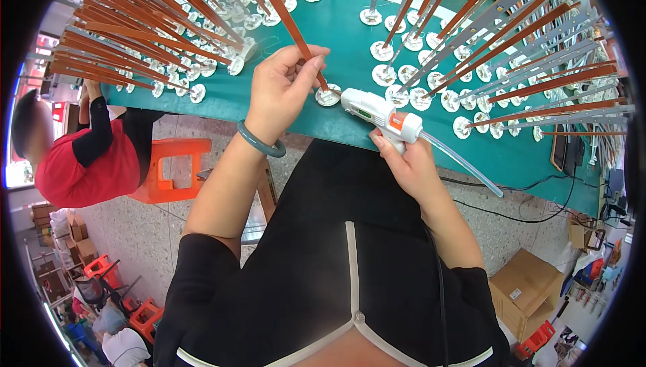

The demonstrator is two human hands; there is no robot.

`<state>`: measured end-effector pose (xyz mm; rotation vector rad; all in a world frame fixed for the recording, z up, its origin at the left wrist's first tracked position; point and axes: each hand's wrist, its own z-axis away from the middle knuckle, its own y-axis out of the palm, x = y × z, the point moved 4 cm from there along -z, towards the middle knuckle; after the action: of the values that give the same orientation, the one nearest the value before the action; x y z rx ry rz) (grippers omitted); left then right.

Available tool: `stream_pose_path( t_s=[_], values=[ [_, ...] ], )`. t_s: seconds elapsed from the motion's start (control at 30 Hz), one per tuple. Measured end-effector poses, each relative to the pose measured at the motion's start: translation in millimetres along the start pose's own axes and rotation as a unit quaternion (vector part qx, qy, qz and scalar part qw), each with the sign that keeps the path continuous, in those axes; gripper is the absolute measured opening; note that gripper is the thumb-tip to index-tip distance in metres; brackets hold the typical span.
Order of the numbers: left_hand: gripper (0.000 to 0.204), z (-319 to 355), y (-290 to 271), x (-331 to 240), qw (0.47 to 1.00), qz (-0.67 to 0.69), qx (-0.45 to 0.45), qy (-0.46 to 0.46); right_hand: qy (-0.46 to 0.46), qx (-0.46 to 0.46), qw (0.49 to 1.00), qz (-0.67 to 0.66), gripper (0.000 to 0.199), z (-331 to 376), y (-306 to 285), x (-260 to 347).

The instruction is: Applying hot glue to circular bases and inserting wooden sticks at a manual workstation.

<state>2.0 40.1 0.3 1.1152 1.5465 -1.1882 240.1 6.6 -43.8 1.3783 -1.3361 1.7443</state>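
My left hand (286, 84) pinches a long reddish-brown strip (282, 14) near its lower end. The strip stands up from a small round white base (328, 96) on the green table. Around the handle of a white hot glue gun (378, 115) my right hand (407, 165) is closed. The gun's nozzle end points left, close beside that base; whether it touches cannot be made out. A clear glue stick (464, 165) juts from the gun's back toward the lower right.
Many brown and grey strips on round white bases crowd the green table (316, 37) at left and right. A person in a red top (87, 158) sits at left by an orange stool (176, 168). Black cables (518, 185) hang at right, above a cardboard box (525, 293).
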Motion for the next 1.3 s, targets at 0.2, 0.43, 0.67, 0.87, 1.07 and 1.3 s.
stream_pose_path(
  t_s=[0.2, 0.43, 0.67, 0.87, 1.07, 1.3],
  values=[
    [0.022, 0, 1, 0, 1.0, 0.012, -0.006, -0.009, -0.013, -0.008, 1.0, -0.012, 0.026, 0, 0, 0],
    [0.022, -5, 1, 1, 1.0, 0.01, -0.026, -0.013, 0.029, 0.094, 0.966, -0.239, 0.033, 3, -7, -5],
    [0.022, -58, 15, 12, 0.994, -0.019, -0.004, 0.106, -0.054, -0.026, 0.888, -0.456, 0.048, 27, -29, -33],
    [0.021, -107, 47, 18, 0.983, -0.106, 0.043, 0.146, -0.06, -0.051, 0.881, -0.467, 0.042, 28, -36, -36],
    [0.021, -122, 66, 18, 0.986, -0.099, 0.073, 0.114, -0.072, -0.046, 0.871, -0.483, 0.041, 26, -37, -42],
    [0.027, -120, 65, 14, 0.987, -0.09, 0.08, 0.111, -0.056, -0.051, 0.883, -0.464, 0.048, 29, -36, -41]
  ],
)
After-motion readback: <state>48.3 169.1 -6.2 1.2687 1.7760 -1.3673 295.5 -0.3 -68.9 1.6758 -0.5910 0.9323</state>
